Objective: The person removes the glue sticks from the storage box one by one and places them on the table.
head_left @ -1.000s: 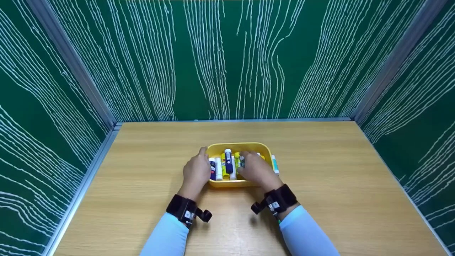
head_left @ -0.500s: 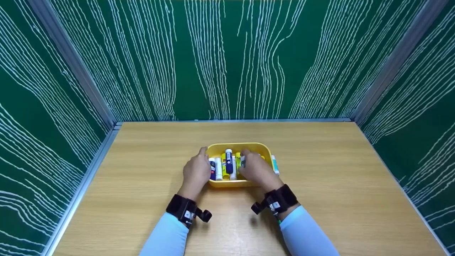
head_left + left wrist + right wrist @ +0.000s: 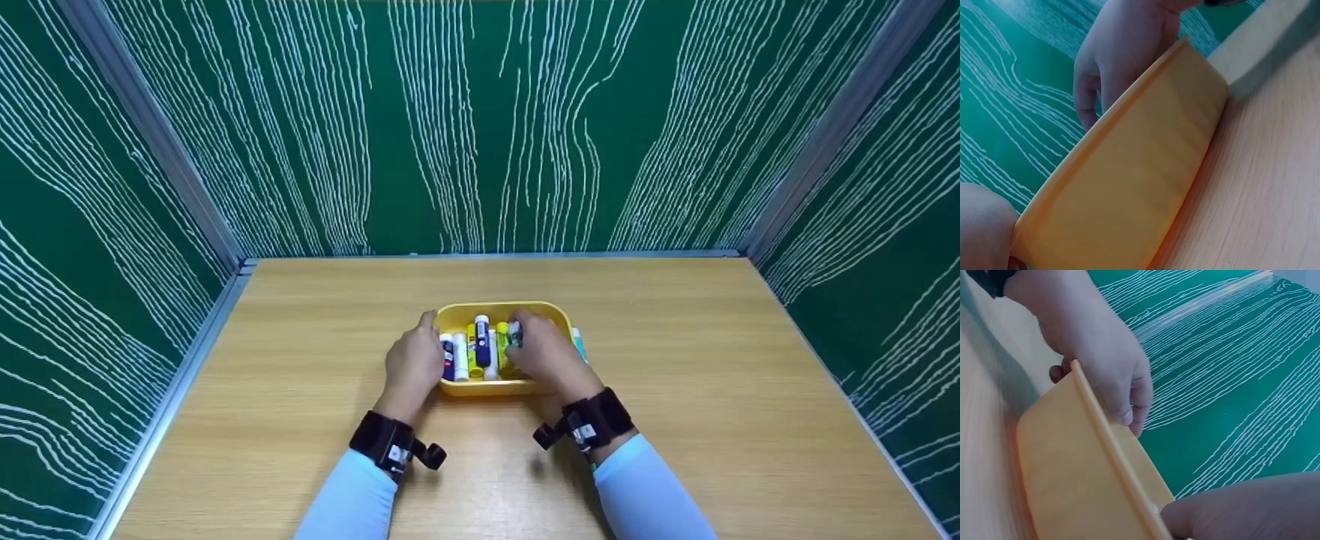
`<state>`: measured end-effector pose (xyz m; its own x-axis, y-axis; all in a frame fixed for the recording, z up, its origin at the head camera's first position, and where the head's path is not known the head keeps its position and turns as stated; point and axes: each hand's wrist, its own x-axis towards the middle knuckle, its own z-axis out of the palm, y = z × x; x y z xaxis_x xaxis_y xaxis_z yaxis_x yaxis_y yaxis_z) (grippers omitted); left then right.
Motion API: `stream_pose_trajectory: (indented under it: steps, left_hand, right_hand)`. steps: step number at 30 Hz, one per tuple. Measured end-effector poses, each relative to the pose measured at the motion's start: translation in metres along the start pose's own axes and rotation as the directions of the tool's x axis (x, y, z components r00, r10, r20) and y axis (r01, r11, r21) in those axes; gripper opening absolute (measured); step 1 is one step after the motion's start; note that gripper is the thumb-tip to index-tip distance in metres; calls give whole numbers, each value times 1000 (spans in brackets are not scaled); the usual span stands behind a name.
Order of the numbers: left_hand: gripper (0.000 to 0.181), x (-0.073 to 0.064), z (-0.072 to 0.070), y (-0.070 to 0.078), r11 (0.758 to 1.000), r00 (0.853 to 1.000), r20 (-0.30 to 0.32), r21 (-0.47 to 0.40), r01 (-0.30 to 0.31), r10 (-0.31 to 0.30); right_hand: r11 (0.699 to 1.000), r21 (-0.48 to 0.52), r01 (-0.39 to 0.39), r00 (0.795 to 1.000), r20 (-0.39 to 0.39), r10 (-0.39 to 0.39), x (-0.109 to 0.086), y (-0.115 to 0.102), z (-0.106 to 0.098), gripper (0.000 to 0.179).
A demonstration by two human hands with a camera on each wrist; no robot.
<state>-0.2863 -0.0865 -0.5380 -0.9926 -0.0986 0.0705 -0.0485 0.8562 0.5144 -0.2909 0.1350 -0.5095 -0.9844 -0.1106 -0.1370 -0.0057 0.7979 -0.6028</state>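
Observation:
A yellow plastic bin (image 3: pixel 491 387) sits on the table with several glue sticks lying in it side by side. My left hand (image 3: pixel 415 358) grips the bin's left end; in the right wrist view the left hand (image 3: pixel 1103 354) has its fingers over the rim. My right hand (image 3: pixel 549 352) reaches into the bin's right half and pinches a glue stick with a pale cap (image 3: pixel 514 334), mostly hidden by the fingers. Left of it lie a yellow glue stick (image 3: pixel 502 346), a dark blue glue stick (image 3: pixel 482 343) on top, and a white glue stick (image 3: pixel 460 358).
A white and teal glue stick (image 3: pixel 578 342) lies outside the bin, against its right side, partly hidden by my right hand. The wooden table (image 3: pixel 300 420) is bounded by green panels (image 3: pixel 487 135) with white lines at the back and both sides.
My right hand has shifted slightly to the right inside the bin, with the pinched glue stick showing a little more. The left hand and bin have stayed put.

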Motion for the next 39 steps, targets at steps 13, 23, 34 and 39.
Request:
stream_pose_trajectory:
  steps: [13, 23, 34, 39]
  left_hand:
    - [47, 2, 0, 2, 999, 999, 28, -3, 32, -32]
    - [42, 0, 0, -1, 1000, 1000, -11, 20, -14, 14]
    - [43, 0, 1, -1, 1000, 1000, -9, 16, -8, 8]
    - [43, 0, 1, -2, 1000, 1000, -24, 14, -17, 17]
  right_hand:
    - [1000, 0, -19, 999, -26, 19, -7, -2, -19, 58]
    - [998, 62, 5, 1000, -20, -4, -10, 4, -33, 55]
    - [997, 80, 7, 1000, -23, -5, -9, 15, -48, 53]
    - [994, 111, -20, 1000, -11, 21, -8, 21, -55, 55]
